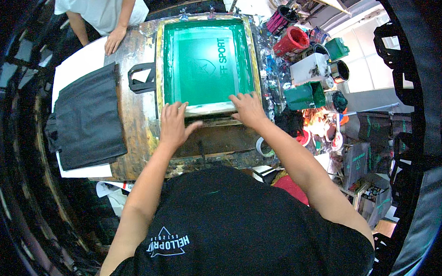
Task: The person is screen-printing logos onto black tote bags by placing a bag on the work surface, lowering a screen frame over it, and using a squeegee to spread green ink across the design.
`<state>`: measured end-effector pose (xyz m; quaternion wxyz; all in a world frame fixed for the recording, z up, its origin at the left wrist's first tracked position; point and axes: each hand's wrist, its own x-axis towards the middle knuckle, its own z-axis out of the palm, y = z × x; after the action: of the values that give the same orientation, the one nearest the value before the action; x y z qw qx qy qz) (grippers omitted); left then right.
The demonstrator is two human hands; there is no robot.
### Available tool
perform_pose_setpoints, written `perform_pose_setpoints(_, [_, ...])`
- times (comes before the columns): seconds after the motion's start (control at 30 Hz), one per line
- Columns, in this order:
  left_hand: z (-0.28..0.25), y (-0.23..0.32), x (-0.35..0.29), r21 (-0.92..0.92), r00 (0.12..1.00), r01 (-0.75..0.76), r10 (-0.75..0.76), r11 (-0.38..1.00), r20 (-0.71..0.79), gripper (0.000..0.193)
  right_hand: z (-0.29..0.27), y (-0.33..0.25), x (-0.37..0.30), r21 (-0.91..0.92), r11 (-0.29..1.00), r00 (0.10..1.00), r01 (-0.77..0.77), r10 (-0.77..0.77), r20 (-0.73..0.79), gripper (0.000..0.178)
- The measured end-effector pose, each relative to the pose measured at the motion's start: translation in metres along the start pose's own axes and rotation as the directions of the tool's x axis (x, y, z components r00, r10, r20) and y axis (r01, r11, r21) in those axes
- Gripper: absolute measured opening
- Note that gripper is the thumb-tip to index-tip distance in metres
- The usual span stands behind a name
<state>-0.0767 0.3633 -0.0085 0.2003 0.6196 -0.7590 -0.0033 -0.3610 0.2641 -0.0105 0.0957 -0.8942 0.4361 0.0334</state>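
A screen printing frame (252, 62) with a green-inked mesh lies in the middle of the table, a shield emblem and lettering showing in it. My left hand (173, 125) grips its near left corner, fingers over the rim and thumb stretched out to the right. At the near right corner my right hand (249, 110) holds the same rim, fingers on top and thumb lower down. From under the frame's left side sticks out the handle (142, 85) of a black bag; its body is hidden. Two clamps, among them the left clamp (184, 14), sit at the far edge.
Black fabric bags (88, 116) lie piled on a white board at the left. Beyond it, a person's hand (115, 40) rests on the table edge. To the right crowd a red ink bucket (292, 42), a green container (303, 96) and a tape roll (264, 147).
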Motion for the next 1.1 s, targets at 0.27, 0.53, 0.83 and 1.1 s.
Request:
perform_pose_setpoints(0.27, [0.015, -0.057, -0.079, 0.077, 0.865, 0.473, -0.480, 0.877, 0.145, 0.097, 0.014, -0.026, -0.044, -0.052, 0.991, 0.975, 0.125, -0.133, -0.179, 0.053])
perform_pose_setpoints(0.53, [0.033, -0.079, -0.091, 0.027, 0.919, 0.380, -0.381, 0.924, 0.097, 0.083, 0.024, -0.041, -0.050, 0.042, 0.994, 0.958, 0.097, -0.082, -0.275, 0.055])
perform_pose_setpoints(0.83, [0.008, -0.065, -0.087, -0.385, 0.855, 0.490, -0.517, 0.782, 0.036, 0.083, -0.048, -0.057, -0.044, 0.023, 0.999, 0.939, 0.031, -0.021, -0.344, 0.050])
perform_pose_setpoints(1.1, [-0.100, -0.027, 0.015, -0.750, 0.785, 0.310, -0.602, 0.585, -0.145, 0.060, -0.156, -0.049, 0.002, -0.079, 0.997, 0.808, -0.019, -0.031, -0.589, 0.048])
